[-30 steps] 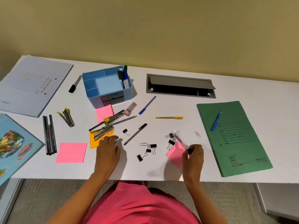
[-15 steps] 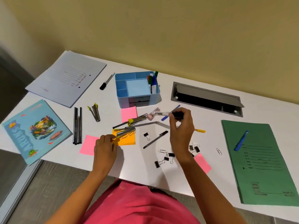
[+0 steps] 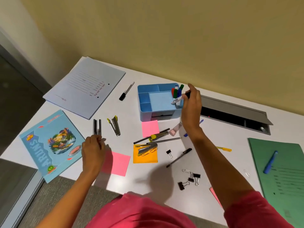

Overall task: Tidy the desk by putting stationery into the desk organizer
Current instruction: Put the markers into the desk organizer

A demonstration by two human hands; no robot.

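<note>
A blue desk organizer (image 3: pixel 144 102) stands at the back middle of the white desk, with markers (image 3: pixel 177 91) upright in its right compartment. My right hand (image 3: pixel 191 106) pinches a clear pen (image 3: pixel 178 99) by its black end, its tip slanting down over that right compartment. My left hand (image 3: pixel 93 150) grips the near ends of several black pens (image 3: pixel 97 126) lying on the desk at the left. Loose on the desk lie a black pen (image 3: pixel 179 157), staplers (image 3: pixel 115 125), binder clips (image 3: pixel 190 179), pink sticky notes (image 3: pixel 118 162) and an orange note (image 3: pixel 145 155).
A black marker (image 3: pixel 126 93) lies left of the organizer. A white form (image 3: pixel 85 87) and a blue book (image 3: pixel 51 145) lie at the left, a green folder (image 3: pixel 283 175) with a blue pen (image 3: pixel 270 162) at the right. A grey cable hatch (image 3: pixel 233 116) is open behind my right hand.
My right hand picked the clear pen off the pink note and carried it up over the organizer. My left hand slid left from the orange note onto the black pens.
</note>
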